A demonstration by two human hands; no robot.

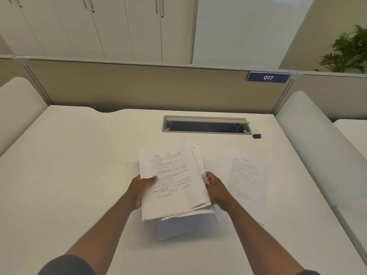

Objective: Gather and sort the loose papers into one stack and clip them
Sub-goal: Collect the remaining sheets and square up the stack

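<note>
A loose stack of printed papers point(172, 181) is held above the white desk point(79, 165), its sheets uneven at the near edge. My left hand point(139, 187) grips the stack's left side, thumb on the top sheet. My right hand point(216, 189) grips the right side. One printed sheet point(243, 179) lies flat on the desk just right of the stack, partly under my right hand. A black binder clip point(257, 134) sits far right, beside the cable slot. Another white sheet point(178, 229) lies on the desk under the stack.
A grey cable slot point(204, 125) is cut into the desk behind the papers. A beige partition point(139, 86) with a blue "017" sign point(268, 77) closes the back. White rounded dividers point(317, 139) flank the desk on both sides.
</note>
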